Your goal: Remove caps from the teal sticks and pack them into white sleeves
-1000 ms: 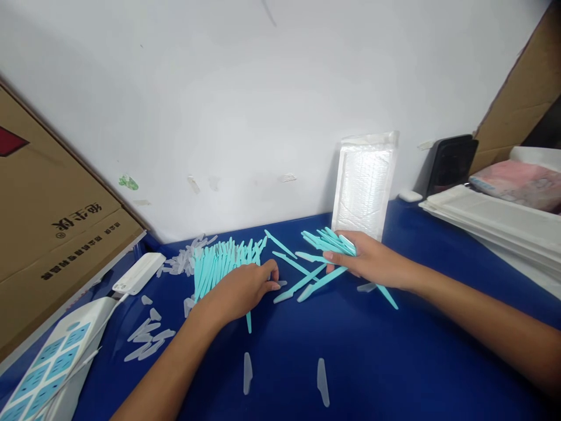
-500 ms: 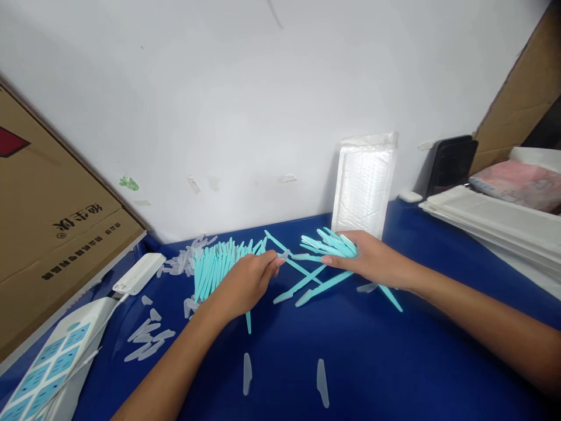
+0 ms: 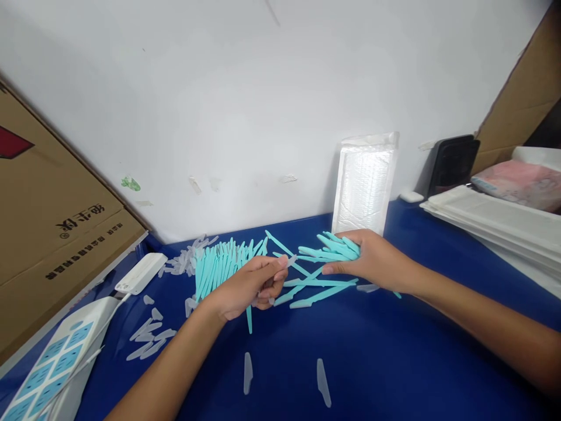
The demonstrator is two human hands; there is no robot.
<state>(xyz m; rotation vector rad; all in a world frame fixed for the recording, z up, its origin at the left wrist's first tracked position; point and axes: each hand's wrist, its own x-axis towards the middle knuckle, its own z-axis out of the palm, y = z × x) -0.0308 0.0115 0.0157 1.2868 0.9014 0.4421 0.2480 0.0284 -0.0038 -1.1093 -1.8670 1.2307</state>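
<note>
My left hand (image 3: 263,278) is closed, with a small translucent blade cap (image 3: 291,261) pinched between thumb and forefinger. Its other fingers curl under, and a pale edge shows below them. My right hand (image 3: 372,257) grips a bunch of teal eyebrow razors (image 3: 331,248), blade ends fanned to the left. Below the bunch, several loose razors (image 3: 324,291) lie crossed on the blue table. Beside my left hand, a dense row of teal razors (image 3: 217,266) rests on the table, partly hidden by the hand. Behind that row is a heap of translucent caps (image 3: 182,260).
Loose caps (image 3: 146,339) lie at left, and two more, including one cap (image 3: 323,383), lie in front. A power strip (image 3: 56,362) and white device (image 3: 141,273) stand left. A silvery bubble mailer (image 3: 366,181) leans on the wall; stacked white mailers (image 3: 495,222) are at right.
My left hand has turned, showing its curled fingers, and shifted slightly right with the cap. Another razor now lies across the loose ones under my right hand.
</note>
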